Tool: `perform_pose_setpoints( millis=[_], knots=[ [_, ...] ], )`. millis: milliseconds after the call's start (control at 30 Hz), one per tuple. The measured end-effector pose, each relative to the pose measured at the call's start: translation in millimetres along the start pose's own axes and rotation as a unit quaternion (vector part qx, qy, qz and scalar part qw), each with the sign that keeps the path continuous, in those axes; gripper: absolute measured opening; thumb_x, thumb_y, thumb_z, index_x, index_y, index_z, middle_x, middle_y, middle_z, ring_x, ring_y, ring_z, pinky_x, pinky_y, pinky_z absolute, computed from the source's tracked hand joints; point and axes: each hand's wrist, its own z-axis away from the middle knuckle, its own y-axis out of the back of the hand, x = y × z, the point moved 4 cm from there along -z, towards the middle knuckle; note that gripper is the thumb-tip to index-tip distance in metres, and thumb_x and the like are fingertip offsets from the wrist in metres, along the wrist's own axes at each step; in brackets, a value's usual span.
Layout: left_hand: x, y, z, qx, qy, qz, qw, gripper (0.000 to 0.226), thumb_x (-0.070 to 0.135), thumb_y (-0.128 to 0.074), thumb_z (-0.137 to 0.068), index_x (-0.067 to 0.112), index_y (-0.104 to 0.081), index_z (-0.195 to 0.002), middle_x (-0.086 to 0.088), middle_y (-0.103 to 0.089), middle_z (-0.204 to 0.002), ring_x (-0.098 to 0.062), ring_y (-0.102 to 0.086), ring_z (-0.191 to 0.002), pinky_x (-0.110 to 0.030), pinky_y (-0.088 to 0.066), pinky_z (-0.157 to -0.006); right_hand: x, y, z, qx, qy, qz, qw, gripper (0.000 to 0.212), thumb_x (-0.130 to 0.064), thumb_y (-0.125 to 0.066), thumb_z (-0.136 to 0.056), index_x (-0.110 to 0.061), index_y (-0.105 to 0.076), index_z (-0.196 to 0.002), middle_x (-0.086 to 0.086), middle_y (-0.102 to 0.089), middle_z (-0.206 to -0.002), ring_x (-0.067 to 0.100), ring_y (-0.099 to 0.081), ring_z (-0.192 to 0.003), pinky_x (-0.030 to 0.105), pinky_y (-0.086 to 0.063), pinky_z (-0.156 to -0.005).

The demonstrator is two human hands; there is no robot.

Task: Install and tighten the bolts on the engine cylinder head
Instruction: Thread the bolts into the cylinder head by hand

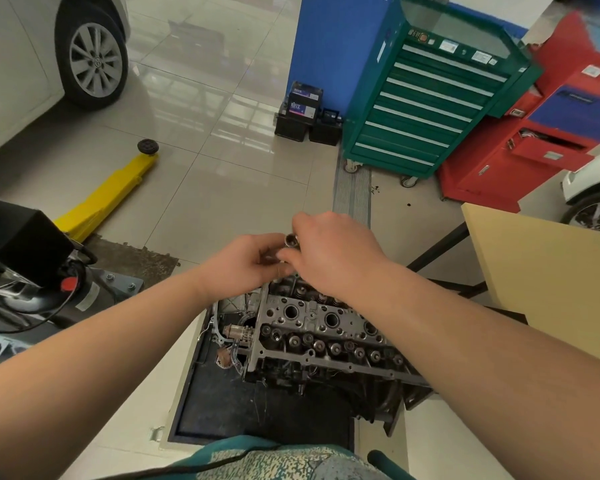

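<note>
The grey engine cylinder head (pixel 323 334) stands on a dark floor mat (pixel 229 403), its valve springs and round plug holes facing up. Both my hands meet just above its far end. My right hand (pixel 329 251) pinches a small silver socket (pixel 289 240) whose open end faces me. My left hand (pixel 246 261) curls its fingers round the lower end of that same metal piece, most of which is hidden between the fingers. No loose bolt shows plainly.
A yellow lift arm (pixel 108 199) lies on the tiled floor at left, beside a black motor unit (pixel 25 244) with cables. A green tool cabinet (pixel 426 98), a red cabinet (pixel 534 143) and batteries (pixel 303 112) stand behind. A tan table (pixel 548 282) is at right.
</note>
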Motion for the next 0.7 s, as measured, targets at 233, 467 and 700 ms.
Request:
perform_pose_setpoints(
  millis=[233,467,700],
  knots=[
    [4.6,-0.3,-5.0,0.044,-0.042,-0.080,0.995,0.005,0.003,-0.081,-0.088,0.002,-0.077,-0.089,-0.014,-0.076,-0.090,-0.026,-0.071,-0.086,-0.039,-0.055,-0.078,-5.3,4.4,2.2,-0.027,0.066,-0.045,0.996,0.021,-0.035,-0.058,-0.098,-0.023,-0.058,-0.115,-0.001,-0.062,-0.109,0.028,-0.062,-0.101,0.039,-0.049,-0.072],
    [12.5,-5.7,-2.0,0.066,-0.031,-0.025,0.997,0.014,0.011,-0.084,-0.081,0.019,-0.073,-0.079,-0.006,-0.072,-0.082,-0.021,-0.068,-0.078,-0.030,-0.051,-0.072,-2.0,2.7,-4.6,0.001,-0.017,-0.016,1.000,0.041,-0.059,-0.053,-0.100,-0.021,-0.067,-0.107,-0.004,-0.052,-0.074,0.027,-0.060,-0.081,0.030,-0.033,-0.053],
    [5.8,2.2,-1.4,0.011,0.002,-0.008,1.000,0.011,0.004,-0.076,-0.095,0.015,-0.073,-0.095,-0.013,-0.075,-0.090,-0.021,-0.068,-0.079,-0.021,-0.054,-0.077,3.2,6.9,-2.1,-0.017,0.022,0.023,0.999,0.032,-0.053,-0.057,-0.100,-0.021,-0.057,-0.100,-0.002,-0.053,-0.079,0.027,-0.060,-0.082,0.037,-0.043,-0.062]
  ],
)
